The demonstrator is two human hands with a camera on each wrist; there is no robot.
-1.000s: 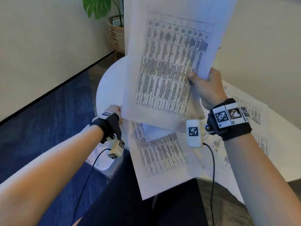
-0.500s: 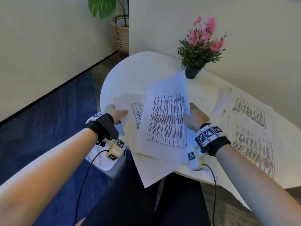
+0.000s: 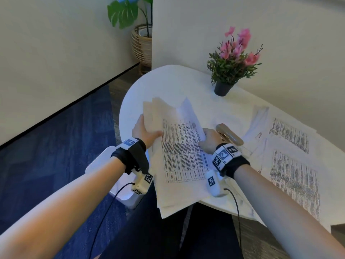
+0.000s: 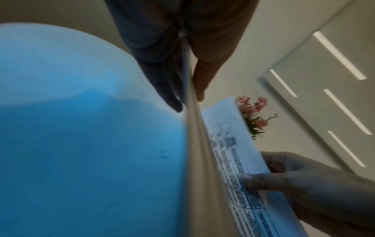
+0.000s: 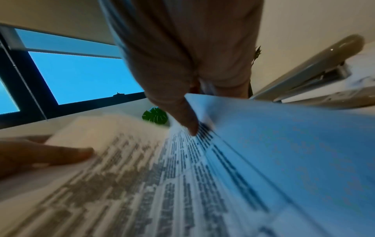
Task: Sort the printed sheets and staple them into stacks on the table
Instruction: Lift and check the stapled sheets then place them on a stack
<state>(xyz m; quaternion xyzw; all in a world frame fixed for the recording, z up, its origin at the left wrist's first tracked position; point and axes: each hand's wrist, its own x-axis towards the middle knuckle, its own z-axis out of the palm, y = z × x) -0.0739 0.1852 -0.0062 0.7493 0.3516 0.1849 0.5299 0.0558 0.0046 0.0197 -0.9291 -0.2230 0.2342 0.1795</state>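
Writing: the sheets [image 3: 179, 146] carry printed tables in dark rows, too small and blurred to read; the wrist bands bear black-and-white square code tags, no words.
Left hand [image 3: 144, 131]: its grip pinches the left edge of the sheets, thumb on top; in the left wrist view the fingers [image 4: 162, 83] lie under the paper edge and the thumb above.
Right hand [image 3: 210, 140]: its grip pinches the right edge of the top sheet, thumb on the printed face, fingers hidden under the paper.
Sheets: fanned between both hands over the near left part of the tabletop [image 3: 168, 83], their near corner hanging past its edge.
Other sheets [image 3: 291, 165]: printed pages lying flat on the right of the tabletop, overlapping, cut off partly by the right forearm.
Stapler [image 3: 229, 134]: tan, lying on the tabletop just beyond the right hand, its near end hidden by the wrist.
Tabletop: white, rounded at the left end, set against a pale wall.
Flower pot [image 3: 223, 88]: dark, with pink blooms, at the far side near the wall.
Room: blue carpet [image 3: 56, 143] at left; a leafy plant in a woven basket [image 3: 141, 45] in the corner; a window shows in the right wrist view.
Hard to make out: the wrist views are blurred; how many sheets are held cannot be told.
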